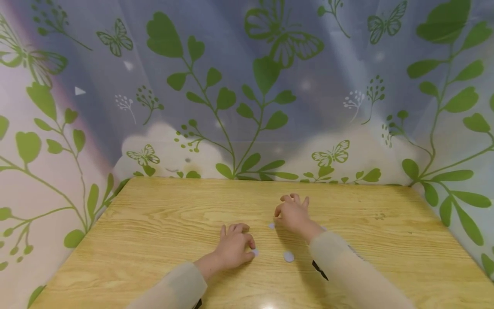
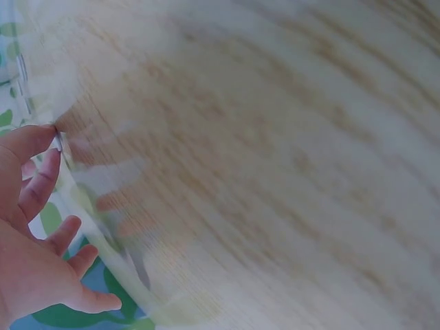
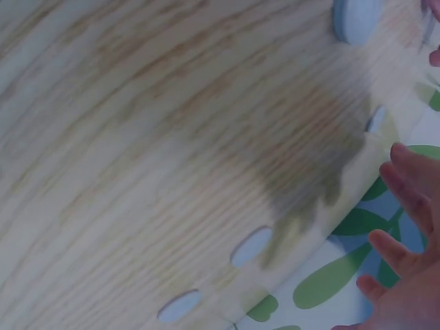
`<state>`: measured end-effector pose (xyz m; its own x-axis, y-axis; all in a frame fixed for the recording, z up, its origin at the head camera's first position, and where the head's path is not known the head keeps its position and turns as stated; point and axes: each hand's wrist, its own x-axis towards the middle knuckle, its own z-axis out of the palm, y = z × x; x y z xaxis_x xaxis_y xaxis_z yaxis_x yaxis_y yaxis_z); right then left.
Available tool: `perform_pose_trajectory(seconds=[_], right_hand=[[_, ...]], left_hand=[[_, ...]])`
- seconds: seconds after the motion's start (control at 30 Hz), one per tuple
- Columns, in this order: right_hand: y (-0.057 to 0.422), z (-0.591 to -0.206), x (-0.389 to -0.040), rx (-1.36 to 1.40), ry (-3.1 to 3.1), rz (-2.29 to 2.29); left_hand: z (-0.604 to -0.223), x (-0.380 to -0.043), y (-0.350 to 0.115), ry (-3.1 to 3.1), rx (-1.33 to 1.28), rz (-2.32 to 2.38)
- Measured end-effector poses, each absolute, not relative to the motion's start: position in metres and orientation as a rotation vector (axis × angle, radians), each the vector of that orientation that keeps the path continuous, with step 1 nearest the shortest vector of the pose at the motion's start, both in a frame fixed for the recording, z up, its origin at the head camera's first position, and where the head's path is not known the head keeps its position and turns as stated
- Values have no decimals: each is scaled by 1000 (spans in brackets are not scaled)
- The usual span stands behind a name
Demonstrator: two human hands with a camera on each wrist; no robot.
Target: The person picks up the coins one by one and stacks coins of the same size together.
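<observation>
My left hand [image 1: 233, 249] pinches a small pale disc [image 1: 255, 252] between thumb and forefinger at the wooden table. In the left wrist view, the disc's thin edge shows at the fingertips, with the other fingers of the left hand [image 2: 34, 240] spread. My right hand [image 1: 294, 214] hovers over the table with loosely bent fingers and nothing seen in them. Just left of its fingertips lies another pale disc [image 1: 272, 225]. A larger-looking disc [image 1: 288, 256] lies between the two hands. In the right wrist view, the right hand [image 3: 409, 254] is apart from the discs.
Two more discs, a rounder disc [image 3: 251, 246] and a slimmer-looking disc [image 3: 179, 306], lie on the tabletop, partly hidden by the right arm in the head view. The wood-grain table [image 1: 173, 201] meets a leaf-and-butterfly patterned curtain [image 1: 216, 107] at its back and sides.
</observation>
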<state>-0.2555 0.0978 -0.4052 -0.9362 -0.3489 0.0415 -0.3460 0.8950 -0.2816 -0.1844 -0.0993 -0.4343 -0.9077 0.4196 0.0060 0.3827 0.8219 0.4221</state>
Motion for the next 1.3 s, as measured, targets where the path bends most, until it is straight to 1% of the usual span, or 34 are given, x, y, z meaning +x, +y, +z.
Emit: perform_pose_trajectory(seconds=[0.47,0.93,1.3], right_hand=[[86,-418,-260,-545,2994,-391],[86,-411,-263,-468,2903,-423],[88,-404,-257,-508,2800,-347]], left_hand=[[-434,-184,-98,2926,634,624],[-433,-185,-99,2923,632,619],[-432,-184,-99,2924,626,616]])
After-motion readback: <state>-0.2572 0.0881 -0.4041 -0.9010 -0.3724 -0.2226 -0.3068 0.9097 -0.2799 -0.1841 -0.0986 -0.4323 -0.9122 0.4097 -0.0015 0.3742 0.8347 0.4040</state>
